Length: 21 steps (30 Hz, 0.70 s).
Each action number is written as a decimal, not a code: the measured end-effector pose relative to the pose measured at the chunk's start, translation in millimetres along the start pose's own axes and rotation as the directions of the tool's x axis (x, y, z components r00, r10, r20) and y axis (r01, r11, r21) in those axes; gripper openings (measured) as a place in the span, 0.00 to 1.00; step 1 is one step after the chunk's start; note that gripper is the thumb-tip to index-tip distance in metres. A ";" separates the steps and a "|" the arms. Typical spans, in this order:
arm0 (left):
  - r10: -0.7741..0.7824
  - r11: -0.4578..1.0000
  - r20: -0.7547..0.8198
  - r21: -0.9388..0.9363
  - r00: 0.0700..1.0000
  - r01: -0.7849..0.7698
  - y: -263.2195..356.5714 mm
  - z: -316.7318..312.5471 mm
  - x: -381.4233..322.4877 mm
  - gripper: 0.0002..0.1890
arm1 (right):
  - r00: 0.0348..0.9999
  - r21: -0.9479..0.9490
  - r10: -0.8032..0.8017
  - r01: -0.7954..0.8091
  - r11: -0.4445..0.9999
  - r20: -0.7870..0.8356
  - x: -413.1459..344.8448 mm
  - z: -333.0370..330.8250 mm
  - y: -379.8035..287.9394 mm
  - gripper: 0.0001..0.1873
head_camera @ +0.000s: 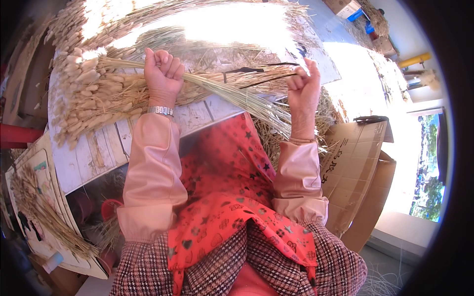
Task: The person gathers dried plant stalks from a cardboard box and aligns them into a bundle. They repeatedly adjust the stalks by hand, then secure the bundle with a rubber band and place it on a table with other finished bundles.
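My left hand [163, 72], with a metal-banded watch at the wrist, is closed around a bundle of dried bunny-tail grass [218, 87]. Its fluffy heads point left, and its pale green stems slant down to the right, past my right forearm. My right hand [303, 87] is raised at the right, its fingers pinching a thin black strip [272, 80]. Two lengths of the strip run left from the fingers over the stems. Beneath lies another layer of bunny-tail grass [111, 94] with tan stems, flat on the white slatted table [192, 114].
More dried grass [74, 26] covers the table's far side, partly washed out by sunlight. An open cardboard box [351, 166] stands at the right, beside loose straw [268, 137]. At the lower left, a stem bunch [52, 214] lies on a board. A red apron [229, 159] covers my lap.
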<state>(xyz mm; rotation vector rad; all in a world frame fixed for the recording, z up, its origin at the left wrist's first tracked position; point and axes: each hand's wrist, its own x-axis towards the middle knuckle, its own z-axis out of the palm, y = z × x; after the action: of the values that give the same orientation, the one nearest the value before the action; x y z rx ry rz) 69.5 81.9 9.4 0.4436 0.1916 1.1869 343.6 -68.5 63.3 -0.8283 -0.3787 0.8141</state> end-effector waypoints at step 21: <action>-0.006 1.000 0.044 0.030 0.999 0.004 -2.7 4.8 -14.5 0.29 | 0.811 -0.796 0.342 0.561 -0.228 0.474 -33.0 73.3 39.1 0.14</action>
<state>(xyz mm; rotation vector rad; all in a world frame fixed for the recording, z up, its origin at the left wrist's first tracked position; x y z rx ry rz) 68.2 66.5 11.3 0.4953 0.1726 1.1695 260.1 -41.2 79.8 -2.0919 -1.9464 0.2983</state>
